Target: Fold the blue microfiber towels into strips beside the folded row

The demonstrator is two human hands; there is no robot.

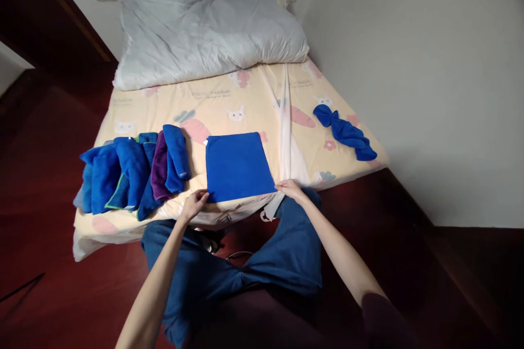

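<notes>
A flat blue cloth lies spread as a rough square on the near part of the bed. My left hand pinches its near left corner, fingers closed on the edge. At the near right corner my right hand grips the cloth the same way. To the left of the cloth a row of folded blue and purple towels leans together on the sheet. A crumpled blue towel lies apart near the bed's right edge.
A white duvet is bunched at the head of the bed. The sheet is cream with a carrot and cat print. A grey wall runs along the right. My legs in blue trousers are over a dark red floor.
</notes>
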